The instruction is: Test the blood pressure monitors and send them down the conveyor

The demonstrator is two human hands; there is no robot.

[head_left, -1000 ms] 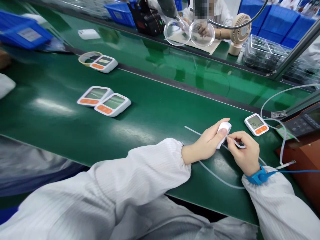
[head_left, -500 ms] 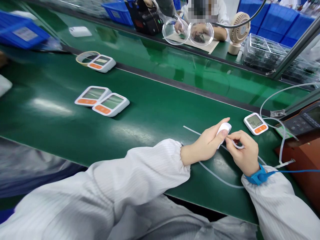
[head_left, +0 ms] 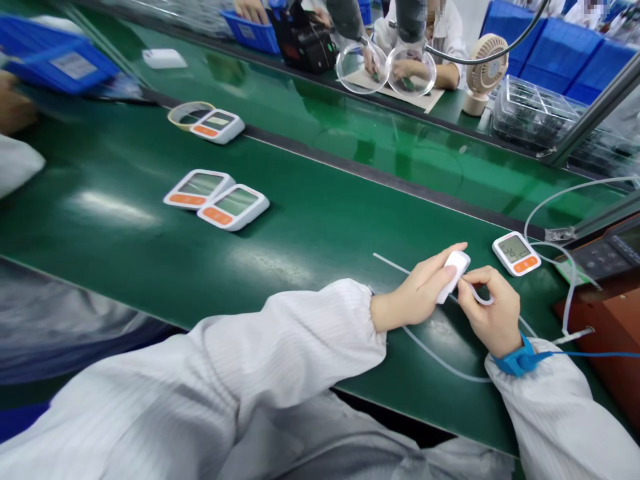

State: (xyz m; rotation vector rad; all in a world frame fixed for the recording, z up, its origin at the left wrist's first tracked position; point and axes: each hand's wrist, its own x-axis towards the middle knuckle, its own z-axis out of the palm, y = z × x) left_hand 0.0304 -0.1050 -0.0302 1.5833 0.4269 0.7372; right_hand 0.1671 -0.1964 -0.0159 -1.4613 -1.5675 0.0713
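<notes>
My left hand (head_left: 417,293) is closed around a white plastic device (head_left: 454,272), seen edge-on, so its front is hidden. Against the device's near right edge, my right hand (head_left: 493,307) pinches a clear thin tube (head_left: 481,298) between thumb and fingers. Whether the tube's end sits inside the device I cannot tell. More of the tubing (head_left: 440,363) loops over the green bench below my hands. Just beyond my right hand lies a white monitor (head_left: 517,253) with orange buttons and digits on its screen. A blue wrist strap (head_left: 523,357) circles my right wrist.
Two overlapping monitors (head_left: 233,207) lie left of centre; another monitor (head_left: 217,127) rests by a tape ring (head_left: 180,115). An orange-brown instrument (head_left: 607,320) stands at right. Blue bins (head_left: 75,67), a fan (head_left: 483,70) and co-workers' hands (head_left: 407,70) are around the far side.
The whole view has shifted slightly. The white device has tilted a little in my left hand, showing more of its back. At the left edge, another person's hand and sleeve have come further into view.
</notes>
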